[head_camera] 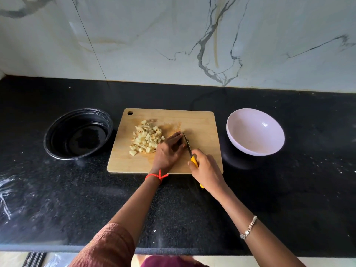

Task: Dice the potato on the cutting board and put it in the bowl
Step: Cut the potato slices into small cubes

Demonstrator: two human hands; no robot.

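Observation:
A pile of pale diced potato (146, 138) lies on the left half of the wooden cutting board (202, 124). My left hand (168, 151) rests flat on the board just right of the pile, fingers together against the knife blade. My right hand (206, 170) grips the yellow handle of a knife (187, 144), whose blade points away from me and touches the left fingertips. A pale pink bowl (255, 132) stands to the right of the board with nothing visible inside.
A black round bowl (78, 133) sits left of the board on the black speckled counter (289, 189). A marble wall rises behind. The counter's front edge runs along the bottom of the view.

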